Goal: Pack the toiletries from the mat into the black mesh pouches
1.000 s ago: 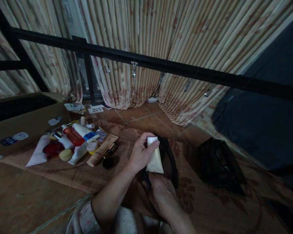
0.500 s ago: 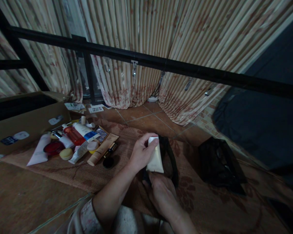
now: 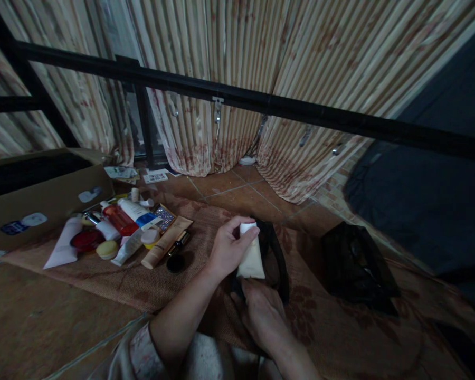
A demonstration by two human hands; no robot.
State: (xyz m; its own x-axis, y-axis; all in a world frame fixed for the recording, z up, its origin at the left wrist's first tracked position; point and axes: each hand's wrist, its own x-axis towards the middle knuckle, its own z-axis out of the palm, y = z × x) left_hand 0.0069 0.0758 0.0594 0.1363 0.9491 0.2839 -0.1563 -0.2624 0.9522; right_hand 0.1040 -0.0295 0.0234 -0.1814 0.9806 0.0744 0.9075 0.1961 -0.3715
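Note:
My left hand (image 3: 230,245) is closed round a cream-coloured squeeze tube (image 3: 251,263), its white cap upward near my fingertips. The tube stands tilted over a black mesh pouch (image 3: 277,258) that lies before me. My right hand (image 3: 261,306) grips the near edge of this pouch, just below the tube's flat end; its fingertips are partly hidden. Left of my hands lies a pile of cosmetics: a beige tube (image 3: 166,244), a pale pink tube (image 3: 65,245), a red bottle (image 3: 121,219), a white and blue tube (image 3: 138,212) and a round black lid or compact (image 3: 176,263).
A cardboard box (image 3: 55,206) stands behind the pile at the left. To the right sits another black mesh bag (image 3: 356,264) on the brown mat (image 3: 206,227). A dark metal rail (image 3: 237,92) crosses in front of striped curtains (image 3: 190,47).
Almost nothing differs. The tube's lower end has shifted very slightly upward in my left hand, while my right hand stays at the pouch.

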